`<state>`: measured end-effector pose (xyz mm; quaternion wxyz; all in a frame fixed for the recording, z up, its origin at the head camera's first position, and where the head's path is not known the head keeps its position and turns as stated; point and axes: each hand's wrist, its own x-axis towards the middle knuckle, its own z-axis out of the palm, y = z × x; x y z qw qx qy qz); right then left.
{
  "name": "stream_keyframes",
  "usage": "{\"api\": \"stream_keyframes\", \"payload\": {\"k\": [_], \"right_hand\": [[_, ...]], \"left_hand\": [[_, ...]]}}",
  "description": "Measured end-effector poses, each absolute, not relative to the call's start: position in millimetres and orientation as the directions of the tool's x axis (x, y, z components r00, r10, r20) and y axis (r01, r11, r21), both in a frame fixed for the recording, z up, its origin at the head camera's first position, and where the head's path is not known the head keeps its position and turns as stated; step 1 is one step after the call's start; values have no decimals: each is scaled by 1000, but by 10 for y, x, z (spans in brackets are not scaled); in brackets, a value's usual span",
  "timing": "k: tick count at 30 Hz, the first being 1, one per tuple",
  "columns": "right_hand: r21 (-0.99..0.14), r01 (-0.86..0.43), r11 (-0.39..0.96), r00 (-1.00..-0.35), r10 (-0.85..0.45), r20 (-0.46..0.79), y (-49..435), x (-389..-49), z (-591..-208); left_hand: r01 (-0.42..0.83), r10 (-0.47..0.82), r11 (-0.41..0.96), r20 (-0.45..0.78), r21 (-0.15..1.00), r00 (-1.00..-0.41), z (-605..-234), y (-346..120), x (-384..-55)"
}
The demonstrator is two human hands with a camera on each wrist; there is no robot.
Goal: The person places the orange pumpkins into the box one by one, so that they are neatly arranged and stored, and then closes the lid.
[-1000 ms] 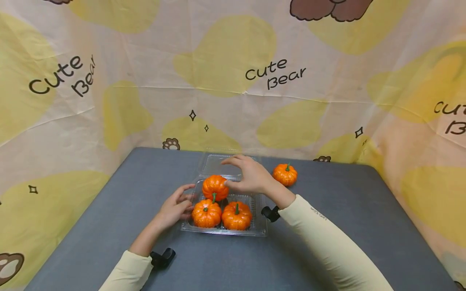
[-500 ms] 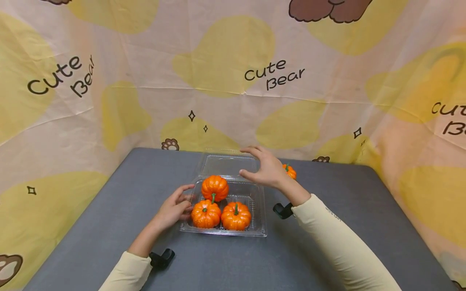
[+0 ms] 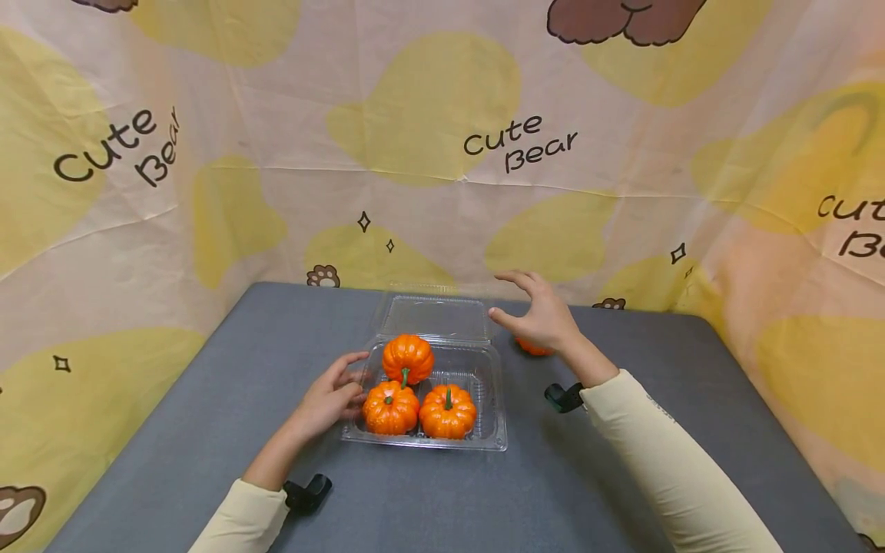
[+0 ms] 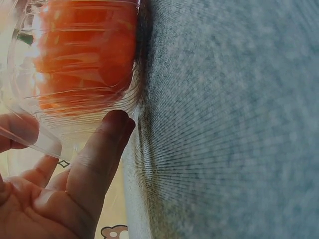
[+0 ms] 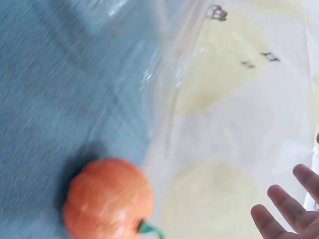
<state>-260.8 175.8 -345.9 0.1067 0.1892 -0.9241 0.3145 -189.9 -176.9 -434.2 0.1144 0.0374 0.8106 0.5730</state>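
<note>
An open clear plastic clamshell container (image 3: 494, 439) holds three small orange pumpkins: one at the back left (image 3: 408, 358), one at the front left (image 3: 390, 408) and one at the front right (image 3: 448, 412). My left hand (image 3: 333, 395) is at the container's left side. In the left wrist view its fingers (image 4: 92, 169) touch the ridged clear wall. My right hand (image 3: 542, 313), fingers spread and holding nothing, is above a fourth pumpkin (image 3: 534, 347), hiding most of it. In the right wrist view that pumpkin (image 5: 107, 201) rests on the table, green stem showing.
The container's lid (image 3: 435, 316) lies folded back behind it. A grey cloth covers the table (image 3: 442, 499). A printed fabric curtain (image 3: 415, 153) rises close behind the table's back edge.
My right hand has moved away from the back left pumpkin, rightward past the lid to above the pumpkin outside the container. The left hand has stayed at the container's side.
</note>
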Motion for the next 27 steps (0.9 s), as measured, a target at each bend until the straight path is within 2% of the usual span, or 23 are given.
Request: {"api": "stream_keyframes", "payload": {"k": [7, 27], "right_hand": [[-560, -373, 740, -922, -227, 314, 1978, -2657, -3541], [-596, -213, 774, -975, -124, 187, 2444, -2730, -3934]], "left_hand": [[-66, 199, 330, -138, 942, -970, -4337, -1763, -1889], [-62, 200, 330, -134, 942, -971, -4364, -1770, -1899]]}}
